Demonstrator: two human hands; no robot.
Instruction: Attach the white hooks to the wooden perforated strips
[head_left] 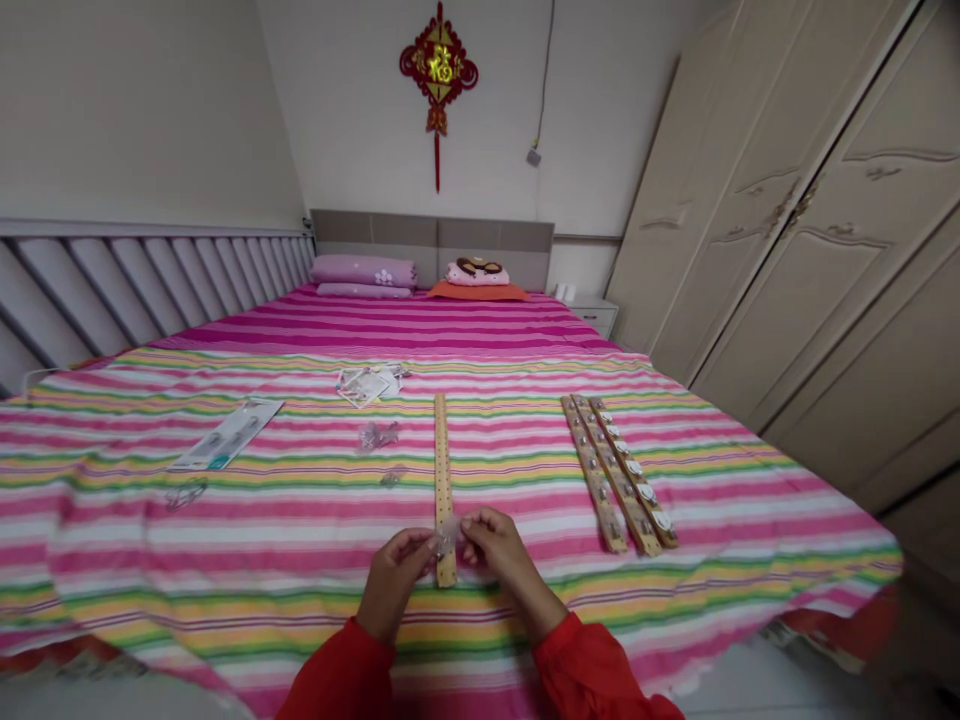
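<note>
My left hand [395,578] and my right hand [501,552] pinch a small clear plastic bag [447,536] between them, one at each side. Something small seems to be inside, too blurred to name. Beneath the bag lies a narrow wooden strip [441,450] with rows of holes, pointing away from me on the striped cloth. Just beyond my left hand rests another small clear packet [392,476]. Farther back sits a small heap of clear packets [376,436].
On the right lie three wooden strips [596,475] bearing small metal and white round pieces. To the left are a flat packaged card [229,434] and a thin wire-like bundle [186,493]. White packets and papers [370,383] lie farther back. Pillows [364,272] rest by the headboard.
</note>
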